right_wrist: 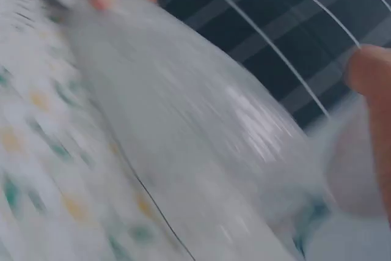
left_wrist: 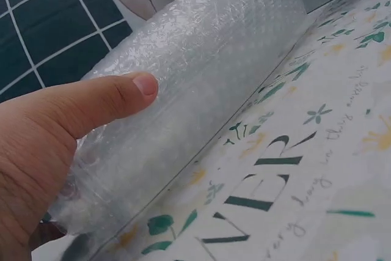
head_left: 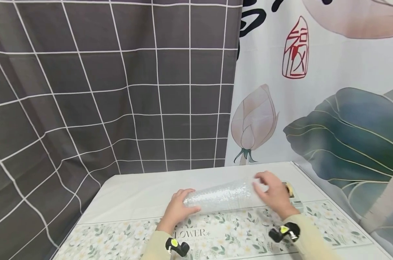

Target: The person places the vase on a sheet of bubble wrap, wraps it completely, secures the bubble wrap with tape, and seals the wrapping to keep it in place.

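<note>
A bubble-wrapped cylinder (head_left: pixel 220 196) lies across the table, its clear wrap shiny and creased; what is inside is hidden. My left hand (head_left: pixel 179 209) grips its left end, the thumb (left_wrist: pixel 131 93) laid along the near side in the left wrist view. At the other end, my right hand (head_left: pixel 274 191) is held with thumb and fingers apart in a curve beside the wrap. The right wrist view is blurred, showing the wrapped cylinder (right_wrist: pixel 183 102) with part of the right hand (right_wrist: pixel 372 90) at the edge.
A tape dispenser (head_left: pixel 297 205) with a yellowish roll stands behind my right hand. The white table has a floral cloth strip (head_left: pixel 229 238) along its front. A dark checked curtain (head_left: pixel 173 101) and a white printed curtain (head_left: pixel 264 65) hang behind the table.
</note>
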`<state>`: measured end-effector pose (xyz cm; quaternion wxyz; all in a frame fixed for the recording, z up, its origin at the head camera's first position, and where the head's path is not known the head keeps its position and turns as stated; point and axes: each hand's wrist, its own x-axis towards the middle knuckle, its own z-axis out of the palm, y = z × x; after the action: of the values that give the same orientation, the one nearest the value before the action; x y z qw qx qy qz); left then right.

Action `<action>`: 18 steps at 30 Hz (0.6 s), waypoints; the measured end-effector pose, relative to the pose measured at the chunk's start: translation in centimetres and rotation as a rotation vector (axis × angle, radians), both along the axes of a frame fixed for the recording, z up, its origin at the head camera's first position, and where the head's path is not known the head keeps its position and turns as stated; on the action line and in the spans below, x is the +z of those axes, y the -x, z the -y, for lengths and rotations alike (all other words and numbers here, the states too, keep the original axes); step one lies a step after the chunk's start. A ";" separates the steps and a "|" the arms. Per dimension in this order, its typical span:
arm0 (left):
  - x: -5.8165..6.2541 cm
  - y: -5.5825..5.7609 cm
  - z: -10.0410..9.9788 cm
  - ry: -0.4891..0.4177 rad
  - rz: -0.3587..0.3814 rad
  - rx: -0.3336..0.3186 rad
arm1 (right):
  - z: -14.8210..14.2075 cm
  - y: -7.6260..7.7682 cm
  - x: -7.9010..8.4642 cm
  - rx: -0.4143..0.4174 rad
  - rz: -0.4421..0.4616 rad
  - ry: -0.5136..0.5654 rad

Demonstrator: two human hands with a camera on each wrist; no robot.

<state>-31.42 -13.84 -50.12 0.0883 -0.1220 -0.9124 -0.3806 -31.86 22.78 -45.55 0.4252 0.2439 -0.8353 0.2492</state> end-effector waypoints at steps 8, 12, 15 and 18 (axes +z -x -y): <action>-1.1 0.3 -0.4 -0.124 0.021 0.068 | -8.8 -2.5 -2.9 -0.516 0.687 0.254; -1.3 0.3 -0.5 -0.148 0.016 0.087 | -9.9 -3.0 -3.9 -0.514 0.852 0.269; -1.4 0.2 -0.7 -0.170 0.012 0.081 | -10.2 -3.2 -4.4 -0.474 0.872 0.273; -1.4 0.1 -0.8 -0.190 0.014 0.075 | -10.2 -3.2 -4.8 -0.467 0.855 0.304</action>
<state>-31.52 -13.01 -51.55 0.1076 -0.0761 -0.8766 -0.4628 -28.64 33.02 -50.35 0.1203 -0.1375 -0.9211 0.3438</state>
